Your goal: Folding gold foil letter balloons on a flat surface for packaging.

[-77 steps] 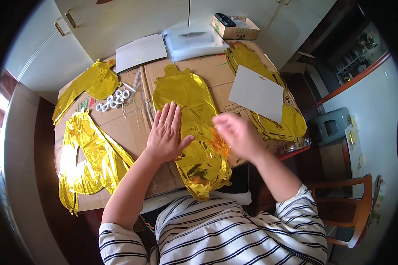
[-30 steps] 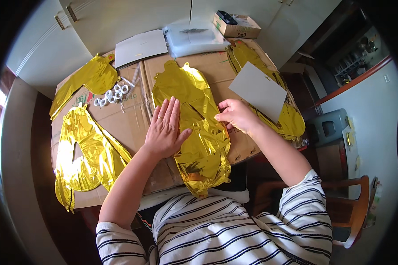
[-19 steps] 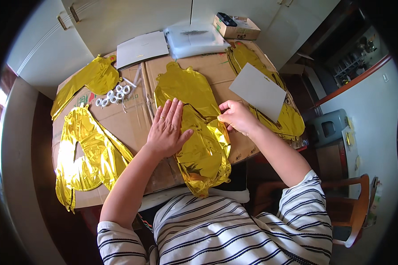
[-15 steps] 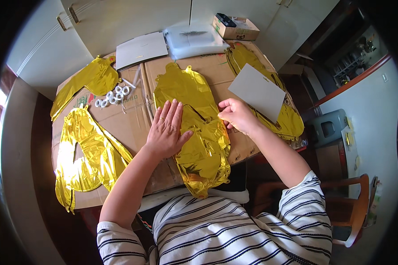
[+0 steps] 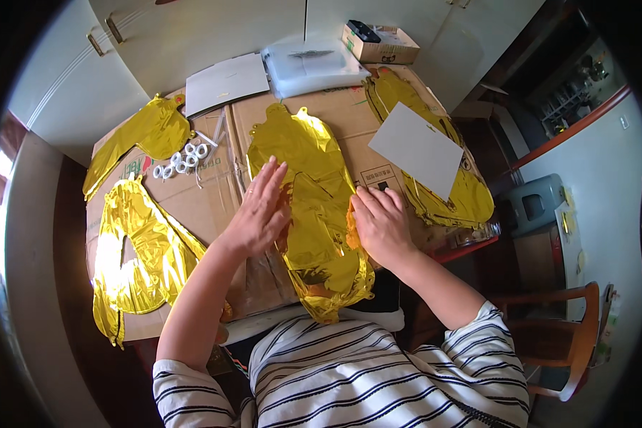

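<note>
A flat gold foil balloon [image 5: 314, 207] lies lengthwise before me, its wrinkled lower end reaching over the cardboard's near edge toward my body. My left hand [image 5: 259, 214] is open and tilted at the balloon's left side, fingers straight and close together. On the opposite side my right hand [image 5: 383, 227] rests with its fingertips against the balloon's edge, fingers slightly bent; its thumb is hidden. Orange reflections of both hands show in the foil. A thin fold line crosses the balloon's middle.
More gold foil balloons lie left [image 5: 146, 250], far left [image 5: 139, 135] and right [image 5: 435, 185]. A grey card [image 5: 417, 150] covers part of the right one. White ribbon rolls [image 5: 185, 158], grey sheets [image 5: 228, 82], a clear plastic pack [image 5: 314, 71] and a box [image 5: 381, 46] sit farther back.
My right hand has moved nearer and turned back-up from a pinch at the balloon's edge. My left hand has tilted up from lying flat and shifted slightly left. The balloon's middle looks smoother.
</note>
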{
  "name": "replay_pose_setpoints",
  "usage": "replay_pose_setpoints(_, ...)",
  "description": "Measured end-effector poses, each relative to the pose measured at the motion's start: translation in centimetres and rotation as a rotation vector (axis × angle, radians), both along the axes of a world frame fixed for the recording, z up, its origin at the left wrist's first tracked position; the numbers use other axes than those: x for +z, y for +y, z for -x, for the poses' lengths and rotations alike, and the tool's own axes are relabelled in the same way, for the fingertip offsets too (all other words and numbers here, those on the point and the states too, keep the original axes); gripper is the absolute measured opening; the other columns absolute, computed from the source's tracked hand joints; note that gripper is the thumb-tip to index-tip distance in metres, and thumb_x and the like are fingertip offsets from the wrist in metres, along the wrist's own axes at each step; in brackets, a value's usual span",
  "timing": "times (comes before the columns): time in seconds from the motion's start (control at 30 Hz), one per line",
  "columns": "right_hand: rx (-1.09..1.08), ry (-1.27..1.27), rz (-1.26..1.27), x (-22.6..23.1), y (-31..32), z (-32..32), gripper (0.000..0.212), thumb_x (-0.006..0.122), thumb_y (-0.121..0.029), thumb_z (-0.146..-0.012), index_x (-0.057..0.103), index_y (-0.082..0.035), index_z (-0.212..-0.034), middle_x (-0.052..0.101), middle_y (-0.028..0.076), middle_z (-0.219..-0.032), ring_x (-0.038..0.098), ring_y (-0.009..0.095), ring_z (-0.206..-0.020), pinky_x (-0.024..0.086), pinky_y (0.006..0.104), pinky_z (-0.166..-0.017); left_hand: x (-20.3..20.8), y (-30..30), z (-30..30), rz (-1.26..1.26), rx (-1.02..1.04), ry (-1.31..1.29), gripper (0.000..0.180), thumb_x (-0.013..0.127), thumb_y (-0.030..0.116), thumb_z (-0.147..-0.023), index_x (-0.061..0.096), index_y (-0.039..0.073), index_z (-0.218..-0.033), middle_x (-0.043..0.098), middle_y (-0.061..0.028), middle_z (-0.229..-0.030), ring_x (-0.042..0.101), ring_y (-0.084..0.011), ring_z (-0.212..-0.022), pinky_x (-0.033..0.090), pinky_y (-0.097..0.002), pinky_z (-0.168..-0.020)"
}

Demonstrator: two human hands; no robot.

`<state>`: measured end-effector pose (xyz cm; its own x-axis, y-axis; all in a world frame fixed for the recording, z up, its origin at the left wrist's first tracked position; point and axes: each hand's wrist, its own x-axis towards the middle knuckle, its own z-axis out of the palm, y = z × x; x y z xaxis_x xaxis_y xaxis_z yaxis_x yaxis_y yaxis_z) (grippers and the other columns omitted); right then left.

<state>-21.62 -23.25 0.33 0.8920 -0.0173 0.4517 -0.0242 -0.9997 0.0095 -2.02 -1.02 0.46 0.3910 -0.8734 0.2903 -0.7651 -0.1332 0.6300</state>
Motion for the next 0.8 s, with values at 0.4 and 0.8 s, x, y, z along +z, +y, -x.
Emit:
replay_pose_setpoints(0.4,0.079,0.040,-0.009,0.1,-0.3,-0.1,0.037,0.054,-0.010,-0.094,0.061,0.004,-0.127,0.060,0.019,-0.135,0.056,0.031,-0.126,0.037,0.0473,-0.112,2.2,2.3,-0.6,-0.176,0.088,-0.297,0.086,0.080,0.037,-0.076,0.044,0.007,-0.149,0.049,-0.0165,-0.149,0.041,-0.0341,-0.143,0.027,-0.0519,-0.122)
replay_pose_setpoints(0.8,0.182,0.049,0.011,0.1,-2.1,0.6,0.037,0.056,-0.012,-0.092,0.064,-0.001,-0.127,0.061,0.016,-0.135,0.054,0.032,-0.128,0.034,0.0485,-0.115,2.5,1.6,-0.7,-0.154,0.066,-0.376,0.075,0.080,0.035,-0.076,0.053,0.009,-0.142,0.054,-0.0141,-0.143,0.047,-0.0317,-0.139,0.026,-0.0569,-0.121)
